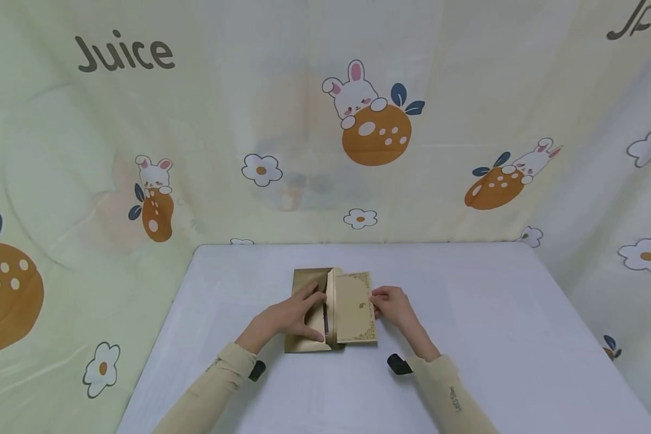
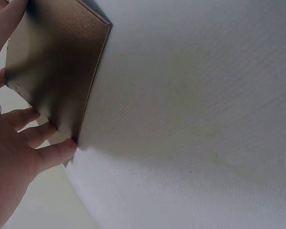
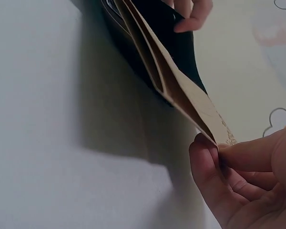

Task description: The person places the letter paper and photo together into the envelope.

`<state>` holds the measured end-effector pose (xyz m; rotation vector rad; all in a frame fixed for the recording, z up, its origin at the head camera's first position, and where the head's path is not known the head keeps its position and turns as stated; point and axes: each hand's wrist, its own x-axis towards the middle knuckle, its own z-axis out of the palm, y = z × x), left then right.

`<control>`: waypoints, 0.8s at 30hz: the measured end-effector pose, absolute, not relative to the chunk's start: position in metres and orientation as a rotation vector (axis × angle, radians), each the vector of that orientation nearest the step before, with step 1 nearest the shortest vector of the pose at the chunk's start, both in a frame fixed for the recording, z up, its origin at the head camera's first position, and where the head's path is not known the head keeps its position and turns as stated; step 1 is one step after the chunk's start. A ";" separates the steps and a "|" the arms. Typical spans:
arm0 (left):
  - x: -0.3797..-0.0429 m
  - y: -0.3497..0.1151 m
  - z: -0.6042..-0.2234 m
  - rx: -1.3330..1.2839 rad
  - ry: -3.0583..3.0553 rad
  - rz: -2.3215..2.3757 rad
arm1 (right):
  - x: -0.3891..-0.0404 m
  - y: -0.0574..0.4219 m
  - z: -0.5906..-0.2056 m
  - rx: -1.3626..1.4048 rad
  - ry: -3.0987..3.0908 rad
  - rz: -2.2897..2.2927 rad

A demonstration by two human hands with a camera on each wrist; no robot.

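Note:
A gold folder lies on the white table, with a dark gap along its middle. From its right side extends a cream card with ornate gold corners. My left hand holds the folder's left panel, thumb and fingers spread along its inner edge. In the left wrist view, fingertips meet the edge of the brownish-gold panel. My right hand pinches the card's right edge between thumb and fingers. Several cream layers stand apart in the right wrist view, with a dark surface behind them.
The white tablecloth spreads around the folder. Behind the table hangs a pale curtain printed with rabbits, oranges and flowers. A black wrist-worn piece sits by the right cuff, another by the left cuff.

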<state>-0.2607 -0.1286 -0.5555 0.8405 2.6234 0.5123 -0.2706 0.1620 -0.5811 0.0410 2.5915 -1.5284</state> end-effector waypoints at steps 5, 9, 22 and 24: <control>-0.261 -0.129 -0.558 0.850 2.631 0.518 | -0.272 0.149 -0.582 0.029 2.599 -1.514; -0.263 -0.129 -0.561 0.854 2.639 0.514 | -0.273 0.138 -0.583 0.029 2.600 -1.522; -0.264 -0.128 -0.563 0.844 2.642 0.501 | -0.279 0.110 -0.590 -0.071 2.607 -1.514; -0.264 -0.128 -0.564 0.837 2.645 0.496 | -0.280 0.107 -0.590 -0.089 2.604 -1.507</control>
